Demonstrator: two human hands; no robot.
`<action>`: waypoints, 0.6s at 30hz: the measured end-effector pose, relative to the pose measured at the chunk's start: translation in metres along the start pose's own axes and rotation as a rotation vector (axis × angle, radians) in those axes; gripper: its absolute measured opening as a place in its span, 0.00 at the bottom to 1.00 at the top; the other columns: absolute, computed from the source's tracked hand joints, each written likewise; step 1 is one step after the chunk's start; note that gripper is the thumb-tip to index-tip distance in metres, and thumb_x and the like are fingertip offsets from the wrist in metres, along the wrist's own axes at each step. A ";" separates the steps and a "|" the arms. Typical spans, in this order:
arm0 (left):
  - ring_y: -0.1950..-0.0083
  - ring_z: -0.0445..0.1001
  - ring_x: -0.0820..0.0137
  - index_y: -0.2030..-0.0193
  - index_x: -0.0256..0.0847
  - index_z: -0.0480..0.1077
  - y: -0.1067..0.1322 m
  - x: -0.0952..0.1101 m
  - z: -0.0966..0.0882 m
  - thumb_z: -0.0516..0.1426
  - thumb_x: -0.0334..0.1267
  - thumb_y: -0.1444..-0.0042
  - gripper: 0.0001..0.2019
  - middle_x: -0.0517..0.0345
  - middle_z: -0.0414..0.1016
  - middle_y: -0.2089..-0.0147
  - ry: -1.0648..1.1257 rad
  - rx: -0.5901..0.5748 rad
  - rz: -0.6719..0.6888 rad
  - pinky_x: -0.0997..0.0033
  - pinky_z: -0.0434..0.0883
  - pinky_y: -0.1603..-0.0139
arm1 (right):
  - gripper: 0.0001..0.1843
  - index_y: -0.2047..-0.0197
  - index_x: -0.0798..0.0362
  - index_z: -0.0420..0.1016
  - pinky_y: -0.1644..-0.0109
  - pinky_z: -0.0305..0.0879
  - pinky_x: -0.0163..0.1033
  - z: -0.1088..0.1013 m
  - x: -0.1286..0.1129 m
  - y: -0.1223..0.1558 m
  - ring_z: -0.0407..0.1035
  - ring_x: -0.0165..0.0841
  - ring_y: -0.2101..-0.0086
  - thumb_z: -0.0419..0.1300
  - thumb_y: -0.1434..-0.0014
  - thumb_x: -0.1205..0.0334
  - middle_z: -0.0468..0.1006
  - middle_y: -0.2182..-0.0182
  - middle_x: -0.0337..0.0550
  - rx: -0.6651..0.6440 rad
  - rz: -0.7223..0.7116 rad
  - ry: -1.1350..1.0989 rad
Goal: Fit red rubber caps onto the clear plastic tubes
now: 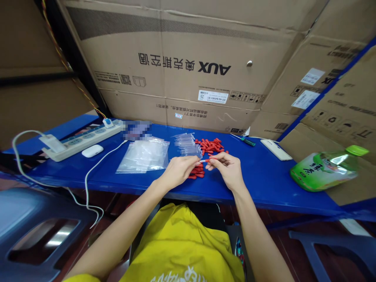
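In the head view, my left hand [179, 169] is closed in a pinch on a thin silvery rod [203, 161], most of it hidden by the fingers. My right hand [227, 166] pinches a small red handle-like piece [209, 159] in line with the rod, and the two pieces meet between my fingertips. Just beyond my left hand lies a row of thin clear or silvery rods [186, 145]. A loose heap of red pieces [210, 146] is beside them, and several more red pieces [198, 172] lie below my fingers, partly covered.
Clear plastic bags [142, 156] lie left on the blue table [249, 180], near a power strip [84, 139], a white earphone case [92, 150] and cables. Rightward are a green-handled screwdriver [248, 141], a white phone-like slab [276, 149] and a green bottle [323, 170]. Cardboard [176, 31] walls the back.
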State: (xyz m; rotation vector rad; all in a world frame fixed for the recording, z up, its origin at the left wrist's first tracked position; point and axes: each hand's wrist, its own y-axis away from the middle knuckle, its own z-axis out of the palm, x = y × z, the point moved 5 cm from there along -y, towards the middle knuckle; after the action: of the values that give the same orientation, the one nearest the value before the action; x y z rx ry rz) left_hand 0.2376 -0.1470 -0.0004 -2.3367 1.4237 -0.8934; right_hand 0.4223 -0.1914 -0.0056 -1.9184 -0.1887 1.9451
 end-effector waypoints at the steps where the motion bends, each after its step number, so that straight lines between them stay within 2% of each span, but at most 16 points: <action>1: 0.59 0.80 0.66 0.56 0.42 0.71 0.000 0.000 0.000 0.43 0.44 0.22 0.19 0.54 0.80 0.61 0.002 0.000 0.000 0.72 0.67 0.61 | 0.14 0.65 0.51 0.82 0.63 0.82 0.42 0.000 0.000 0.000 0.82 0.37 0.73 0.76 0.44 0.51 0.86 0.73 0.42 -0.001 0.001 0.001; 8: 0.61 0.80 0.67 0.56 0.42 0.72 0.000 0.000 -0.001 0.43 0.44 0.22 0.18 0.55 0.80 0.62 -0.002 0.004 -0.001 0.73 0.67 0.62 | 0.16 0.66 0.52 0.82 0.64 0.81 0.43 0.004 -0.001 0.001 0.82 0.38 0.74 0.76 0.45 0.48 0.85 0.74 0.43 0.002 0.008 0.027; 12: 0.60 0.81 0.67 0.55 0.42 0.73 0.000 0.001 0.000 0.45 0.43 0.22 0.17 0.55 0.81 0.62 0.012 0.017 -0.005 0.73 0.68 0.61 | 0.14 0.65 0.52 0.82 0.64 0.81 0.42 0.002 -0.003 0.000 0.82 0.37 0.73 0.75 0.43 0.50 0.86 0.73 0.43 -0.004 -0.001 0.015; 18: 0.55 0.81 0.67 0.49 0.42 0.74 -0.001 0.001 -0.004 0.48 0.43 0.23 0.15 0.53 0.81 0.55 -0.046 0.143 -0.023 0.72 0.71 0.56 | 0.15 0.57 0.51 0.82 0.65 0.80 0.40 -0.001 -0.004 -0.002 0.81 0.35 0.73 0.74 0.42 0.50 0.86 0.72 0.40 0.014 -0.010 0.007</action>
State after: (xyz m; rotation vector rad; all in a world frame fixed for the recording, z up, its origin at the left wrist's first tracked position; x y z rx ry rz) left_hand 0.2359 -0.1471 0.0031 -2.2572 1.2734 -0.9101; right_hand 0.4235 -0.1913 -0.0008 -1.9120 -0.1817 1.9280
